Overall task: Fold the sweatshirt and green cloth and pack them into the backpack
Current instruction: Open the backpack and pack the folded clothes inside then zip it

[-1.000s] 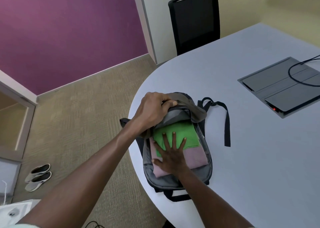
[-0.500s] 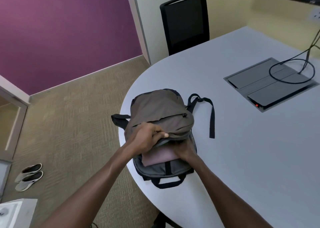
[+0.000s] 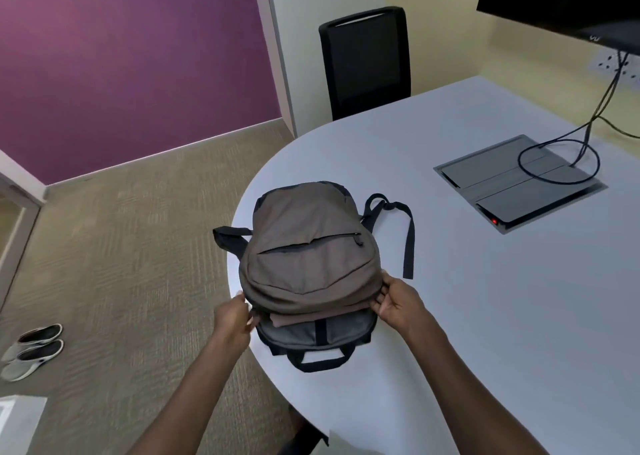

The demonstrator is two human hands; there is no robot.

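Observation:
A grey-brown backpack (image 3: 308,246) lies flat near the rounded left end of the pale table (image 3: 485,316), its top opening toward me. The front flap lies down over the main compartment. A strip of the folded pinkish sweatshirt (image 3: 311,316) shows in the gap under the flap. The green cloth is hidden inside. My left hand (image 3: 233,319) pinches the backpack's left edge at the opening. My right hand (image 3: 398,304) grips the flap's right edge with curled fingers.
A black strap (image 3: 409,240) trails right of the backpack. A grey cable box (image 3: 519,184) with black cables sits in the table at the right. A black chair (image 3: 365,59) stands behind the table. Shoes (image 3: 33,350) lie on the carpet at left.
The flap came down over the green cloth and sweatshirt. My right hand left the clothes and moved to the flap's right edge; my left hand moved to the left edge.

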